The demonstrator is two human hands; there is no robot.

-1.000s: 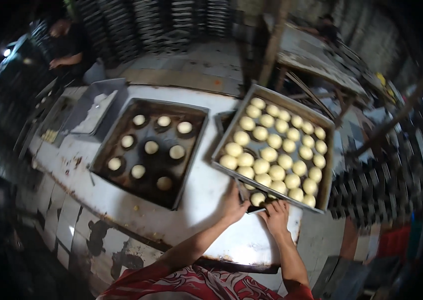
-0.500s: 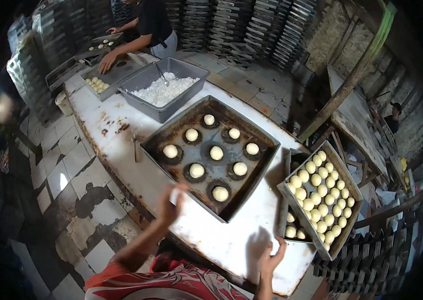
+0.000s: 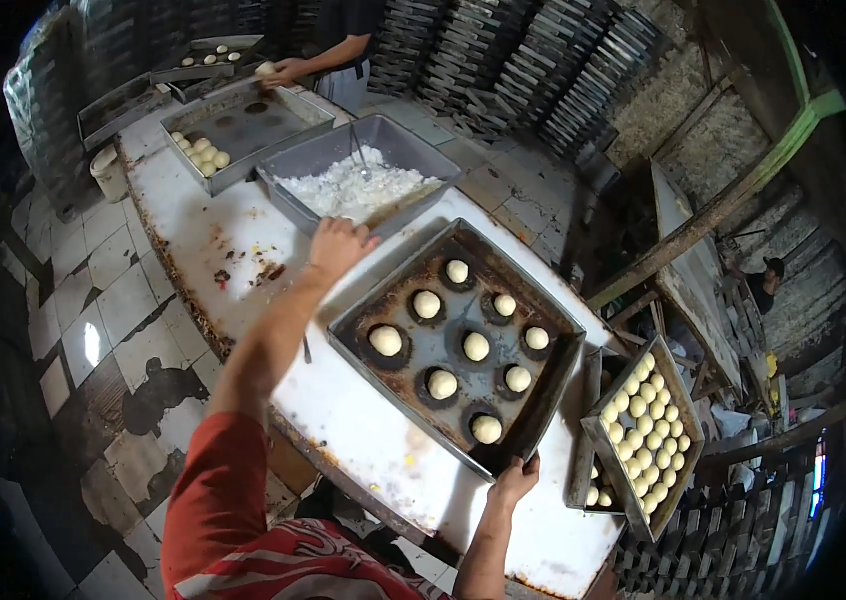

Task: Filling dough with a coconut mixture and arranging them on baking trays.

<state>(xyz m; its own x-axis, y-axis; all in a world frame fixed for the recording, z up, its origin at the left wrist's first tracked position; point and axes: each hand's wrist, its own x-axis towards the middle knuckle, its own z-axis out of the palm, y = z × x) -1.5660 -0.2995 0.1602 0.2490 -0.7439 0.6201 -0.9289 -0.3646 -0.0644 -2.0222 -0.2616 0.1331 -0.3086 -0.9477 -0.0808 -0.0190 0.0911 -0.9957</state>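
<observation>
My left hand [image 3: 341, 247] reaches out over the table to the near wall of a grey plastic tub [image 3: 413, 213]. Its fingers look loosely spread with nothing seen in them; whether they touch the tub cannot be told. White crumbly stuff [image 3: 363, 185] fills much of the tub, and a thin metal handle stands in it. My right hand [image 3: 515, 482] grips the near corner of a dark, worn square baking tray [image 3: 398, 408]. Several pale dough balls, such as the middle one [image 3: 476, 347], sit spaced apart on dark round patches in that tray.
To the right, a tilted tray [image 3: 611, 455] packed with dough balls rests on another tray. Beyond the tub, a co-worker's hand [image 3: 288, 72] is over a metal tray [image 3: 313, 130] with clustered dough balls. Stacked trays [image 3: 493, 60] line the back. A slanted wooden pole [image 3: 703, 235] stands right.
My left hand has moved forward from the table's near side to the grey tub. My right hand has come left onto the baking tray's corner. The view has shifted.
</observation>
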